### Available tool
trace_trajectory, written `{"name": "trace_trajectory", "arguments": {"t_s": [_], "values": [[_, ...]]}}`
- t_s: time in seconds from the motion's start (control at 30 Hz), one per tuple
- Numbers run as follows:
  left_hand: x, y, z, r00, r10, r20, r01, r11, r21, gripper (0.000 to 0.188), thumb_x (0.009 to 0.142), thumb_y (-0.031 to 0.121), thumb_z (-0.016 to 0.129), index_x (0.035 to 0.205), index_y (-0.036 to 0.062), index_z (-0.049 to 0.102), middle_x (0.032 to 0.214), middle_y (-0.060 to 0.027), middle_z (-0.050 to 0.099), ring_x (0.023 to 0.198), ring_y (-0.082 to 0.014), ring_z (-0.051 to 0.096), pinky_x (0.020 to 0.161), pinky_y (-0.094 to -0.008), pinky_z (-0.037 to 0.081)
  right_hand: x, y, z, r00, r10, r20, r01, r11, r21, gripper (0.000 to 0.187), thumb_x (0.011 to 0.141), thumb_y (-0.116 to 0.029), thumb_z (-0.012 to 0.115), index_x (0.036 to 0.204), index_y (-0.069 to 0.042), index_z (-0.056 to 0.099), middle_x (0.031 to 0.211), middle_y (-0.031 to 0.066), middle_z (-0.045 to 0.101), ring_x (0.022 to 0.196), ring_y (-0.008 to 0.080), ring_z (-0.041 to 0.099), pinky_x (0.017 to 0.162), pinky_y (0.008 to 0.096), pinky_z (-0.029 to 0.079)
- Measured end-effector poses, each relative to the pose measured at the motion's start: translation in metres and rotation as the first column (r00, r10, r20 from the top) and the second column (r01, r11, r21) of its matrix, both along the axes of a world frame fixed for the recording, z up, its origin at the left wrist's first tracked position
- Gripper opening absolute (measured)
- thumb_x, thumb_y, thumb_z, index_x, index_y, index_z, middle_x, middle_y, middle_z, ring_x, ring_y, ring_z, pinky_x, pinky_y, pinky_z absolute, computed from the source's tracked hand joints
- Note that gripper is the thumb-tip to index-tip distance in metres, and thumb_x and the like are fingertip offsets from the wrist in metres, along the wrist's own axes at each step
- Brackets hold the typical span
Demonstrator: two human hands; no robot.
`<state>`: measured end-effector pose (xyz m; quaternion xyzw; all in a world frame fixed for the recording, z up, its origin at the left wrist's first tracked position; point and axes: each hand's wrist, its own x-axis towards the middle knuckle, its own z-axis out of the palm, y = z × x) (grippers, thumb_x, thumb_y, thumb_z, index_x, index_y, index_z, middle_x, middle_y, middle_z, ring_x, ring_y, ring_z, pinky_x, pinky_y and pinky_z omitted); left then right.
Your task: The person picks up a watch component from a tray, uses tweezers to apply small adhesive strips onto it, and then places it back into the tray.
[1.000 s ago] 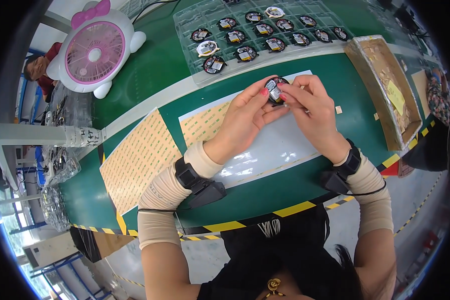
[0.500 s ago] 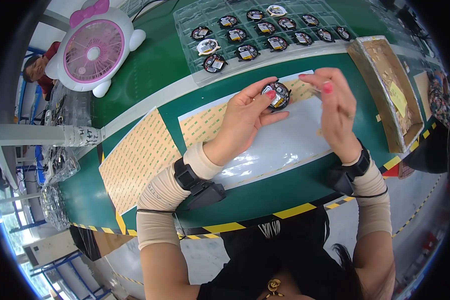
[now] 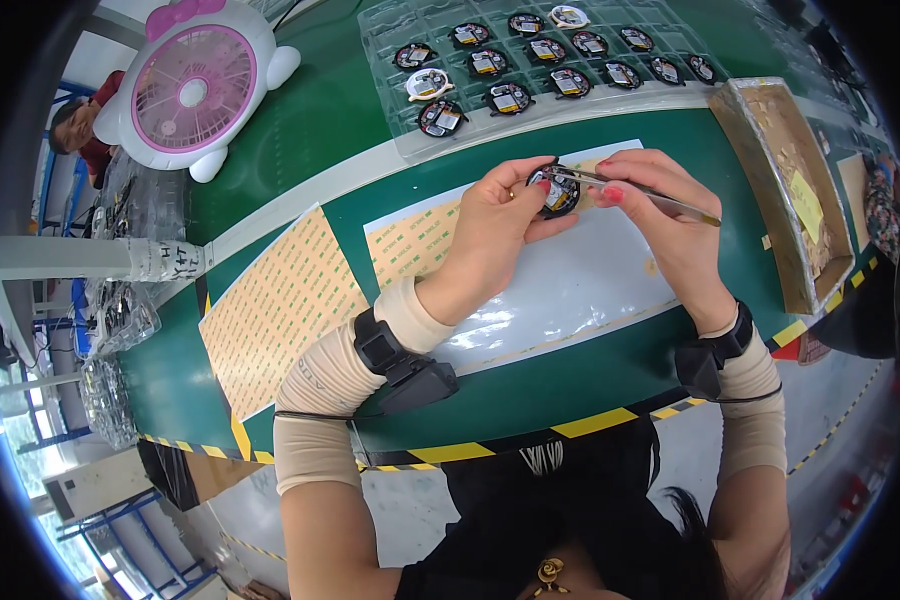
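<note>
In my left hand (image 3: 492, 225), between thumb and fingers, is a round black watch case (image 3: 561, 197) with its inner parts exposed. My right hand (image 3: 675, 225) pinches a pair of metal tweezers (image 3: 670, 200), whose tips reach over the upper part of the case. Whether the tips touch it or grip anything is too small to tell. Under both hands lies a sheet (image 3: 550, 275) with a glossy white area and strips of tan adhesive backing printed in green. A second tan adhesive sheet (image 3: 280, 315) lies to the left.
A clear plastic tray (image 3: 385, 100) at the back holds several round watch cases, mostly black, a few white. An open box (image 3: 762, 200) with tan scraps stands at the right. A pink and white fan (image 3: 192, 93) is at the far left, near another person (image 3: 80, 125).
My right hand has brought the tweezers in from the right, and they now point over the watch case. My left hand keeps the case in nearly the same place.
</note>
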<state>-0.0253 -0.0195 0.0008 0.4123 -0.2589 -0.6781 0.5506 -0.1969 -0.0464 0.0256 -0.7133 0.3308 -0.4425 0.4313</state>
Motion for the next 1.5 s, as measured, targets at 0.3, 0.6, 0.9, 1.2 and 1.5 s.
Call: {"name": "trace_trajectory", "arguments": {"t_s": [0.3,0.6,0.9,1.2,1.5], "values": [[-0.0009,0.0006,0.0002,0.999,-0.041,0.008,0.041,0.999,0.031,0.024,0.089,0.001,0.043,0.111,-0.0042,0.050,0.098,-0.0107,0.057,0.086,-0.0174,0.060,0.077,-0.0308,0.056,0.0002,-0.0018,-0.0021,0.989,-0.009,0.149,-0.012,0.990,0.141,0.018,0.082,0.001,0.056,0.098,0.008,0.061,0.089,0.0140,0.060,0.076,0.0194,0.063,0.069,0.0260,0.053],[-0.0023,0.0011,-0.0023,0.997,-0.052,0.060,0.052,0.999,0.015,0.024,0.088,0.002,0.044,0.111,-0.0030,0.050,0.098,-0.0108,0.057,0.085,-0.0172,0.060,0.076,-0.0317,0.056,-0.0028,-0.0034,0.0014,0.992,-0.026,0.126,0.007,0.989,0.150,0.018,0.084,-0.002,0.055,0.099,0.007,0.061,0.089,0.0136,0.059,0.076,0.0192,0.063,0.067,0.0260,0.053],[0.0019,-0.0007,0.0024,0.996,-0.072,-0.061,0.075,0.996,0.053,0.025,0.088,0.002,0.043,0.112,-0.0034,0.048,0.100,-0.0131,0.057,0.090,-0.0225,0.062,0.075,-0.0312,0.057,-0.0016,-0.0052,0.0004,0.989,-0.053,0.135,0.026,0.979,0.200,0.019,0.085,-0.002,0.054,0.099,0.007,0.061,0.090,0.0129,0.059,0.076,0.0192,0.063,0.067,0.0258,0.053],[-0.0010,-0.0001,-0.0008,0.998,-0.064,0.019,0.063,0.998,0.030,0.025,0.088,0.000,0.044,0.112,-0.0042,0.048,0.101,-0.0131,0.057,0.091,-0.0226,0.061,0.074,-0.0305,0.057,-0.0024,-0.0061,-0.0020,0.986,-0.036,0.165,-0.001,0.976,0.220,0.019,0.084,-0.002,0.055,0.099,0.008,0.061,0.088,0.0132,0.059,0.074,0.0192,0.063,0.066,0.0250,0.053],[-0.0019,-0.0007,-0.0008,0.999,-0.049,0.019,0.048,0.998,0.047,0.024,0.087,0.000,0.045,0.111,-0.0044,0.048,0.098,-0.0123,0.058,0.088,-0.0212,0.062,0.075,-0.0312,0.057,0.0004,-0.0024,-0.0041,0.985,-0.018,0.173,-0.017,0.980,0.200,0.018,0.083,0.001,0.055,0.099,0.006,0.062,0.087,0.0139,0.060,0.074,0.0191,0.063,0.066,0.0251,0.053]]}}
